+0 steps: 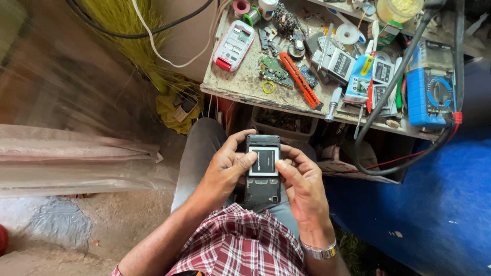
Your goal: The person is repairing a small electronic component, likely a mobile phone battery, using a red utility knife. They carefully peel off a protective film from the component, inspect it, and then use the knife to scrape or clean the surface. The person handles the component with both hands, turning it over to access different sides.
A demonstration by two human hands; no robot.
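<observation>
below the cluttered workbench (240,87), left hand (225,171) and right hand (302,184) close around an open-backed phone (262,171) (battery exposed), thumbs pressing it. light, rigid, likely fragile; best gripped by its side edges.

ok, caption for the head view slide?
Both hands hold an open-backed phone below a cluttered repair bench.
</observation>
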